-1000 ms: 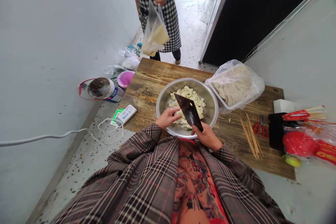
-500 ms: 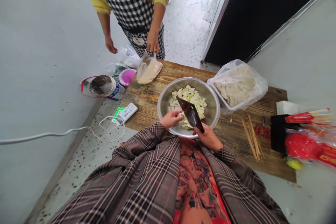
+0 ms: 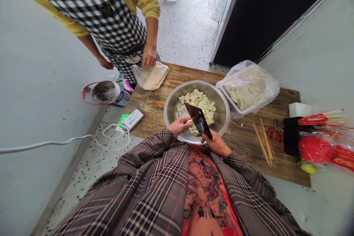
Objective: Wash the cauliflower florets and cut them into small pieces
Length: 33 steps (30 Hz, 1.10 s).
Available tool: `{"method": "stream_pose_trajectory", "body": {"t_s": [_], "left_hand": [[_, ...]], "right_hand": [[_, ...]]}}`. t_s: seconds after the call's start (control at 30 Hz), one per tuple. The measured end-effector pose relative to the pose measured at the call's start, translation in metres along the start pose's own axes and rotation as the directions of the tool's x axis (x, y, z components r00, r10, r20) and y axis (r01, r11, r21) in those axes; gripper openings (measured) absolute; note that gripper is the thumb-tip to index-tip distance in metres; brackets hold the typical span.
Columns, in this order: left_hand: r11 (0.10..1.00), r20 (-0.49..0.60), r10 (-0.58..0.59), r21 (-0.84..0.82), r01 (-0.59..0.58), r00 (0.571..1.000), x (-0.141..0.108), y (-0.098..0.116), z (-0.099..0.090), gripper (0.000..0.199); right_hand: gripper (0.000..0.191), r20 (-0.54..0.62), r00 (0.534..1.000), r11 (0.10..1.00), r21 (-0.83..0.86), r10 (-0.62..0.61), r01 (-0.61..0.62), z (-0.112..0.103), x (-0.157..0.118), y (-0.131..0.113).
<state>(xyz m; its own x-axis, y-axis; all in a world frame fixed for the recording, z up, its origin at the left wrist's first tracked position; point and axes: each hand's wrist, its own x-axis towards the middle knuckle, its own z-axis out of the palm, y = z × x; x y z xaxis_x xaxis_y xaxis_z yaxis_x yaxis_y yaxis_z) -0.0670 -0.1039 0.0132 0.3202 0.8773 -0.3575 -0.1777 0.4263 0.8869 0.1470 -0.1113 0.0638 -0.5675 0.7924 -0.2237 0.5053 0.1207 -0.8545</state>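
Note:
A wide steel bowl (image 3: 224, 118) stands on the wooden table close to my body, with cut cauliflower (image 3: 203, 101) heaped inside. My right hand (image 3: 218, 143) grips a dark, broad-bladed cleaver (image 3: 198, 118) at its lower end. The blade slants up and left over the bowl and hides some of the florets. At the bowl's near left edge, my left hand (image 3: 179, 126) has its fingers bent together around what looks like a small piece of cauliflower, just left of the blade. Its fingertips are partly hard to make out against the florets.
Across the table (image 3: 177, 72), a co-worker's hand (image 3: 149, 56) rests on a plastic bag (image 3: 155, 77) with something pale inside. A bagged tray (image 3: 249, 88), wooden skewers (image 3: 264, 142) and scissors (image 3: 275, 132) lie right. A power bank (image 3: 132, 120) and bucket (image 3: 110, 94) are left.
The co-worker has moved left and nearer, and the plastic bag now lies lower under that person's hand. My hands and the cleaver keep nearly the same pose over the bowl.

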Motion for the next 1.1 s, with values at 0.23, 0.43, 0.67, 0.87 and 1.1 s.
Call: {"method": "stream_pose_trajectory", "body": {"t_s": [0.23,0.43,0.67,0.87,1.1], "left_hand": [[0.921,-0.107,0.256,0.328,-0.209,0.961,0.004,0.012,0.010,0.058],[0.875,-0.083,0.284,0.429,-0.223,0.955,0.007,0.009,0.007,0.037],[0.889,-0.131,0.267,0.417,-0.191,0.955,0.017,0.002,0.017,0.049],[0.882,0.005,0.181,0.441,-0.165,0.983,0.012,-0.007,0.010,0.063],[0.891,-0.335,0.186,0.454,-0.015,0.924,0.028,-0.007,-0.048,0.072]], "right_hand": [[0.035,-0.045,0.993,0.994,0.033,0.107,-0.106,0.003,0.001,0.000],[0.034,-0.074,0.990,0.993,0.028,0.117,-0.115,0.007,0.001,-0.006],[0.027,-0.152,0.980,0.992,-0.016,0.125,-0.129,0.012,0.000,-0.008],[0.028,-0.213,0.972,0.986,-0.112,0.096,-0.122,0.000,0.000,-0.001],[0.040,-0.371,0.870,0.946,0.131,0.325,-0.297,-0.019,0.015,0.015]]}}
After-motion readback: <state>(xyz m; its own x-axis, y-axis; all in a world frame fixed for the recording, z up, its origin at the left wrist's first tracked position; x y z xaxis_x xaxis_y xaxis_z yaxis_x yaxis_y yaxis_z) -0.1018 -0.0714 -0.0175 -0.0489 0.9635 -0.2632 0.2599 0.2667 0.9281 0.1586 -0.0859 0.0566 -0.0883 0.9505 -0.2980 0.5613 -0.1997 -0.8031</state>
